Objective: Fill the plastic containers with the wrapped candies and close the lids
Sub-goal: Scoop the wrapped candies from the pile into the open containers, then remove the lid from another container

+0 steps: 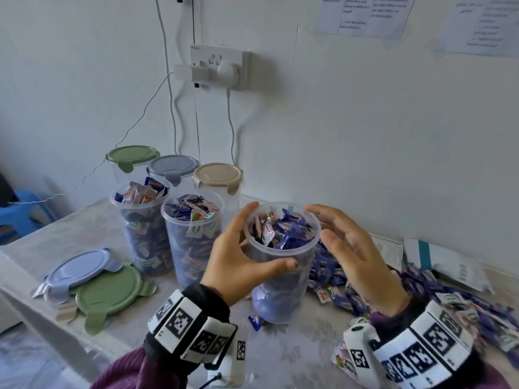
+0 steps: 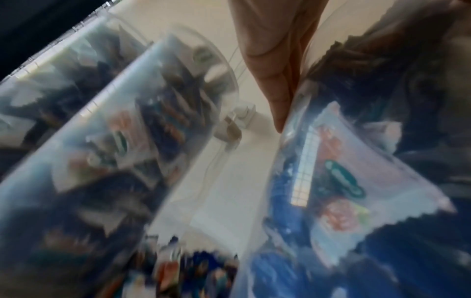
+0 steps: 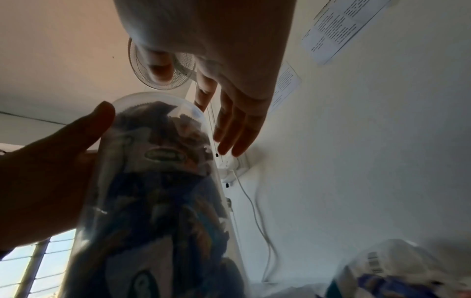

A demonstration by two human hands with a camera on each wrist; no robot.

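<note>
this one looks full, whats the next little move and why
Probably set the held container down beside the two open full containers and reach for a loose lid. The left hand grips it, candies reach its rim, it has no lid, and the right hand is open beside it. The blue and green lids lie at the table's left.

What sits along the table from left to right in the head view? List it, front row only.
Blue lid → green lid → left hand gripping the candy-filled container → right hand, open beside its rim → loose candy pile.
</note>
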